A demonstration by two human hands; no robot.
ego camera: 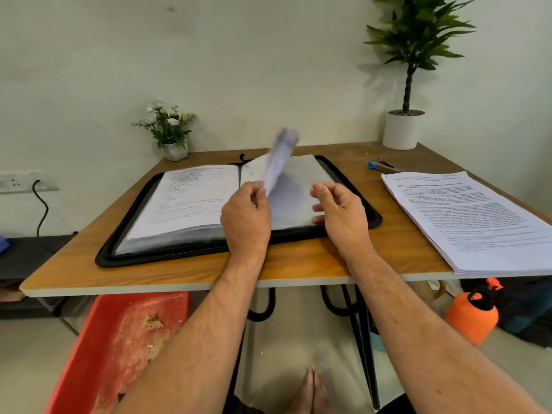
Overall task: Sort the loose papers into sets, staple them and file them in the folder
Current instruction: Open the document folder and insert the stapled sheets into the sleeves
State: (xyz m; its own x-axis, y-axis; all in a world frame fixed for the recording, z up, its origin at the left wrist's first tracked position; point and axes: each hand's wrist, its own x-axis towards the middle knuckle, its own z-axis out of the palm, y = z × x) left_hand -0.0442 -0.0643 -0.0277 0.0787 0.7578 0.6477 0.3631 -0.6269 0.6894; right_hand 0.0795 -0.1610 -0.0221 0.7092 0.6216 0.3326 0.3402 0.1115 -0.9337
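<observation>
A black zip folder (352, 183) lies open in the middle of the wooden table (298, 264), its clear sleeves holding printed sheets. My left hand (246, 216) pinches the lower edge of one sleeve page (280, 156), which stands upright and blurred above the spine. My right hand (340, 213) hovers over the folder's right half with fingers loosely curled, holding nothing. A stack of loose printed papers (466, 219) lies at the table's right edge. A blue and grey stapler (383, 166) sits behind that stack.
A small white flower pot (171, 135) stands at the back left, a tall potted plant (403, 127) at the back right. Under the table are a red tray (119, 348) and an orange spray bottle (475, 315). A wall socket (15, 182) is left.
</observation>
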